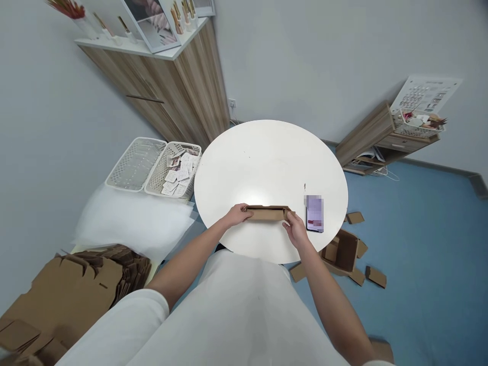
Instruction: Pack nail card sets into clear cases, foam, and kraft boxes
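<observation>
A brown cardboard box [266,214], long and narrow, is held near the front edge of the round white table [263,162]. At its left end my left hand [238,214] is closed on the cardboard, the thumb on the near side. My right hand [295,227] grips the right end, where a flap sticks out. A dark fold runs along the box's top. What lies inside is hidden. Just right of my right hand rests a phone [314,216], its screen lit and partly blurred.
Flattened cardboard [72,290] is stacked at lower left, beside translucent sheets [133,218]. Two white baskets [155,187] stand left of the table, one with small cards. On the blue floor [423,229] at right lie an open carton [346,250] and several small boxes. Cabinets [198,86] line the wall.
</observation>
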Motion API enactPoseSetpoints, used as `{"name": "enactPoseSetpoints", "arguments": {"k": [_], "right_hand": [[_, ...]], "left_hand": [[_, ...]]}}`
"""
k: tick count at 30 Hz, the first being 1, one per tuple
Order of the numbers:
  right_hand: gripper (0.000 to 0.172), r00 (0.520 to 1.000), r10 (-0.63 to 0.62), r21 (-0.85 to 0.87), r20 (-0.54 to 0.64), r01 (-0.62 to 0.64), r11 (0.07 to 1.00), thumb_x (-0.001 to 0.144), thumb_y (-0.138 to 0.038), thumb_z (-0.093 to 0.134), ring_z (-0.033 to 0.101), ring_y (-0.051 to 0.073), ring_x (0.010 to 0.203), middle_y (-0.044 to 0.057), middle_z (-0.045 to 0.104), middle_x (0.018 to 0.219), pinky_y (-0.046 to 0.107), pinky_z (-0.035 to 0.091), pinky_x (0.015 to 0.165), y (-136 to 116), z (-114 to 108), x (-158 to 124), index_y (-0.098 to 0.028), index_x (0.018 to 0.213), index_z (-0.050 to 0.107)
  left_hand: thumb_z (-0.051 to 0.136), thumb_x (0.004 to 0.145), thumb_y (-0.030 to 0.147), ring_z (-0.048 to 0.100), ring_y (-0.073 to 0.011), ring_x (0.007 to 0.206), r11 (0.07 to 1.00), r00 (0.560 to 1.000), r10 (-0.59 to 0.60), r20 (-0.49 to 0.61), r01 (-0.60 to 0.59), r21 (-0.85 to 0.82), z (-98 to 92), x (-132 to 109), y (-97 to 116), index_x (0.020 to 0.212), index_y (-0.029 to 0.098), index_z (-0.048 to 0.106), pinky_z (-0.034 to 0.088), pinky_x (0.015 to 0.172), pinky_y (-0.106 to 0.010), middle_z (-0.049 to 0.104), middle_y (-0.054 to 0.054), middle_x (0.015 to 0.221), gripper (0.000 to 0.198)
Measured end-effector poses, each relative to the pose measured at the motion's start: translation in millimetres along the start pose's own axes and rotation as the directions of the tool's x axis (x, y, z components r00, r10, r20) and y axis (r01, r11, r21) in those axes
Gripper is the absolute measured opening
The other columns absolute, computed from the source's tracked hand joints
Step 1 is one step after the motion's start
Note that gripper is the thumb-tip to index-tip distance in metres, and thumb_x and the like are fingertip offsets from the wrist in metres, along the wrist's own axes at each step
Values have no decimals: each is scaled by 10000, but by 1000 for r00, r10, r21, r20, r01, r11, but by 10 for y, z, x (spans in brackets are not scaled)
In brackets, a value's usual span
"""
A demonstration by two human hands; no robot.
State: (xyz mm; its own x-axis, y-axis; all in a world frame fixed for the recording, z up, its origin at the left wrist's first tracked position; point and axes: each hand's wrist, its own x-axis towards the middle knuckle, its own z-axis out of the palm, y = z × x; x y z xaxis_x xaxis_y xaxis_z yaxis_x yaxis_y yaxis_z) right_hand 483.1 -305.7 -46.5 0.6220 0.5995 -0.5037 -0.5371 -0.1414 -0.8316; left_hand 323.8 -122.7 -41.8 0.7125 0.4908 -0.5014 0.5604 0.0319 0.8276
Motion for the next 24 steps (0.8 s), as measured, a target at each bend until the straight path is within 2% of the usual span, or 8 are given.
{"name": "enactPoseSetpoints", "arguments": {"k": [3, 6, 9, 11, 14, 19, 22, 24], "right_hand": [[282, 1000, -25, 1, -15, 25, 1000, 701, -478, 524, 542, 162, 815, 15, 595, 927, 295, 472, 650, 17, -12, 17, -252, 852, 601], [288, 994, -78, -149, -74, 66, 987, 702, -454, 524, 532, 164, 811, 19, 590, 891, 305, 479, 670, 50, 11, 27, -242, 877, 608], [379, 975, -168, -288, -144, 121, 950, 667, -424, 580, 535, 157, 788, 8, 592, 844, 297, 468, 678, 76, 42, 46, -243, 999, 582], [455, 965, -194, -275, -175, 141, 951, 644, -423, 620, 537, 143, 754, -7, 589, 817, 291, 465, 683, 81, 51, 66, -255, 1060, 541], [367, 974, -136, -136, -181, 113, 984, 671, -492, 591, 528, 124, 698, -6, 577, 804, 287, 474, 675, 74, 38, 95, -253, 948, 560], [267, 997, -13, 65, -77, 18, 998, 678, -498, 591, 502, 113, 636, -7, 560, 753, 291, 483, 660, 75, -8, 111, -256, 791, 584], [219, 999, 10, 34, -43, -9, 999, 665, -431, 628, 479, 96, 623, -23, 543, 744, 257, 464, 645, 83, -21, 119, -278, 819, 596], [263, 999, 27, -35, -32, -28, 999, 673, -420, 618, 486, 98, 659, -22, 551, 814, 245, 449, 633, 78, -25, 135, -306, 910, 597]], "left_hand": [[590, 641, 311, 477, -114, 528, 999, 999, -35, -15, 35, -6, -6, -18, 31, 727, 167, 571, 361, 517, -246, 502, 12, 563, 169], [592, 634, 310, 474, -116, 525, 999, 999, -35, -22, 35, 9, -12, -29, 49, 689, 170, 557, 359, 517, -248, 502, 13, 546, 154], [586, 630, 330, 477, -122, 525, 999, 1000, -2, -11, 3, 41, -13, -33, 58, 669, 177, 552, 361, 508, -246, 496, 20, 532, 161], [580, 630, 336, 484, -126, 529, 999, 1000, 10, -17, -9, 51, -11, -33, 61, 682, 181, 562, 362, 501, -243, 498, 21, 532, 165], [577, 632, 331, 493, -127, 528, 999, 999, 14, -29, -13, 43, -8, -28, 58, 722, 182, 580, 363, 491, -239, 503, 20, 539, 175], [587, 637, 333, 502, -126, 525, 1000, 1000, 3, -19, -3, 31, -11, -8, 27, 765, 179, 589, 371, 488, -235, 506, 18, 541, 200], [588, 645, 336, 507, -122, 521, 1000, 1000, 4, -16, -4, 30, -14, 9, 2, 787, 178, 593, 376, 491, -231, 507, 21, 548, 212], [588, 651, 340, 506, -117, 516, 999, 1000, 16, -9, -16, 28, -18, 20, -10, 801, 180, 596, 378, 491, -229, 509, 23, 554, 219]]}}
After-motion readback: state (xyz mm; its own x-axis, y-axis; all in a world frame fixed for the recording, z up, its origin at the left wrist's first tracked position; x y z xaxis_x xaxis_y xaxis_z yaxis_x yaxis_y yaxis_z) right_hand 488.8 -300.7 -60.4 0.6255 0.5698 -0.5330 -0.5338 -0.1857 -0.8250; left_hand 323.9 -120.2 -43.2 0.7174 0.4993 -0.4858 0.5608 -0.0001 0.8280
